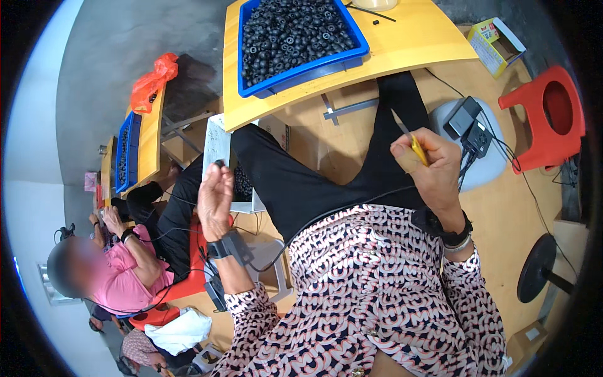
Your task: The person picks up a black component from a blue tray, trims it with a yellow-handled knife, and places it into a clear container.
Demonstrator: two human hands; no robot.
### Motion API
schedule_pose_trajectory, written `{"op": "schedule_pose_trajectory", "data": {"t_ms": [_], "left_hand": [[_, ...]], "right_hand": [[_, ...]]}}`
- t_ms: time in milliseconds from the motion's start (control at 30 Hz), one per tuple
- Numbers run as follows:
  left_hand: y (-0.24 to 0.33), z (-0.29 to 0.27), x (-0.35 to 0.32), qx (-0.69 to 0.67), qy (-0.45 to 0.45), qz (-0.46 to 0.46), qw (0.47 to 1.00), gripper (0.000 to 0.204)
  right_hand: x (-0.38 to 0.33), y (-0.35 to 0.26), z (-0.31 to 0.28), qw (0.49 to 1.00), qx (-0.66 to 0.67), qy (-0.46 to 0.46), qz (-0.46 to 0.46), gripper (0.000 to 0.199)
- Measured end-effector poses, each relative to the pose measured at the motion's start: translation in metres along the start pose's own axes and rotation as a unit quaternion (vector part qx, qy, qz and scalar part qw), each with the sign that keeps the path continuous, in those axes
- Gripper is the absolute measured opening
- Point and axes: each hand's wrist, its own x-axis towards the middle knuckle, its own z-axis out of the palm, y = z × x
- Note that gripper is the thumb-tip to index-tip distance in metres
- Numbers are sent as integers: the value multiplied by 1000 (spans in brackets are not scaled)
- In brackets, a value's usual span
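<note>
My left hand pinches a small black ring-like part at its fingertips, beside my left thigh. Below that hand an open white box stands between my leg and the neighbouring seat, with more black parts inside. My right hand, over my right thigh, is wrapped round a small knife with a yellow handle. Its thin pointed blade aims up and to the left, away from the left hand. Ahead, a blue tray heaped with black rings sits on the yellow table.
The yellow table edge runs above my knees. To the right are a grey stool with black devices and cables, a red stool and a yellow carton. A co-worker in pink sits at left, near another blue tray.
</note>
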Motion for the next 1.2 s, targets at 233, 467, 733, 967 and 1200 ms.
{"op": "schedule_pose_trajectory", "data": {"t_ms": [233,467,733,967,1200], "left_hand": [[27,-72,41,40,167,100,980,40],[24,79,50,340,-3,188,922,21],[6,159,127,665,-30,293,686,17],[-2,174,136,741,-14,285,607,21],[-8,175,125,689,-46,302,657,14]], "right_hand": [[3,1,-9,1000,-8,24,-2,16],[2,2,-10,1000,-2,28,5,17],[-3,-1,-16,1000,-14,18,10,17],[-1,2,-15,999,-3,30,18,16],[-1,1,-9,1000,-1,19,11,15]]}}
